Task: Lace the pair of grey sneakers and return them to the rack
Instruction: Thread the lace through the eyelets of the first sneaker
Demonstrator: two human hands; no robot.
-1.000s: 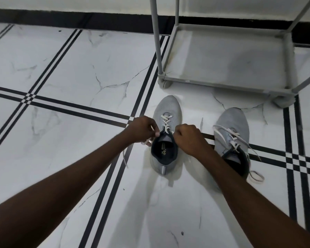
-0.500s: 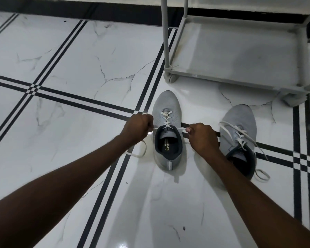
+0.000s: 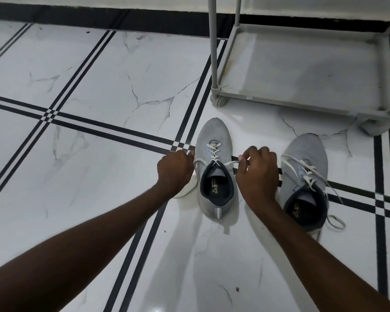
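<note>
Two grey sneakers stand on the tiled floor, toes pointing away from me. The left sneaker [image 3: 214, 140] has its white lace [image 3: 214, 152] crossed through the eyelets, with both ends drawn out sideways. My left hand [image 3: 175, 171] is closed on the lace's left end, beside the shoe. My right hand [image 3: 258, 172] pinches the right end between thumb and finger on the other side. The right sneaker [image 3: 306, 158] sits apart to the right, its lace [image 3: 311, 174] loose and trailing onto the floor.
A grey shoe rack [image 3: 286, 104] stands just beyond the sneakers at the upper right; its bottom shelf is bare and its upright pole [image 3: 212, 41] rises by the left shoe's toe. A black skirting band [image 3: 99, 19] runs along the wall. White marble floor with black stripes stretches to the left.
My hands went from close together over the left shoe's tongue to apart on either side, pulling the lace ends outward; they are now slightly slacker than half a second ago.
</note>
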